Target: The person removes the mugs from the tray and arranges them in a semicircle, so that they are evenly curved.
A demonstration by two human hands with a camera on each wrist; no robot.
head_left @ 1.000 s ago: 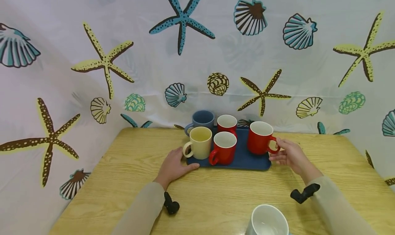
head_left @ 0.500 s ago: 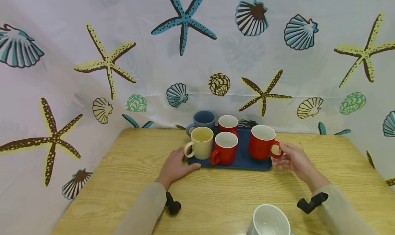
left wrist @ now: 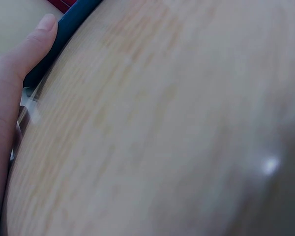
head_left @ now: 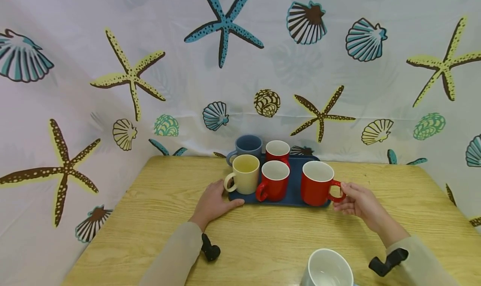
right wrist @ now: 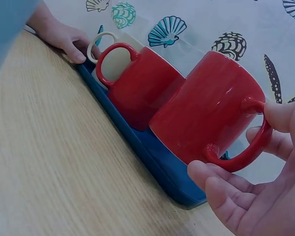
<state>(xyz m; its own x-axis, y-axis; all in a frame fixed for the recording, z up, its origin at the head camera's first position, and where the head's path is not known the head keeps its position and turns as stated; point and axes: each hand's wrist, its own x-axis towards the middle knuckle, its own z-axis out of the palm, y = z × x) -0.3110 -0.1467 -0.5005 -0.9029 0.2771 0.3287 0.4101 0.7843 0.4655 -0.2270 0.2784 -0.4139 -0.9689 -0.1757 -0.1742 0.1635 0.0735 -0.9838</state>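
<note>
My right hand (head_left: 362,204) pinches the handle of a red mug (head_left: 315,190) with a white inside, at the front right of a blue tray (head_left: 294,200). In the right wrist view the thumb and fingers meet around that handle, with the mug overlapping the tray. My left hand (head_left: 212,204) holds the tray's front left corner, thumb along the front rim. Next to it on the tray stands a cream mug (head_left: 246,179), then another red mug (head_left: 274,188). Behind these are a blue mug (head_left: 248,146) and a third red mug (head_left: 277,152).
A white-lined mug (head_left: 328,269) stands near the front edge of the wooden table (head_left: 263,240), partly cut off by the frame. Behind the table hangs a white cloth (head_left: 240,81) printed with shells and starfish, close to the tray's back edge.
My right hand has brought the red mug toward me, from the middle of the tray's right part to its front edge. The left hand stays at the tray corner.
</note>
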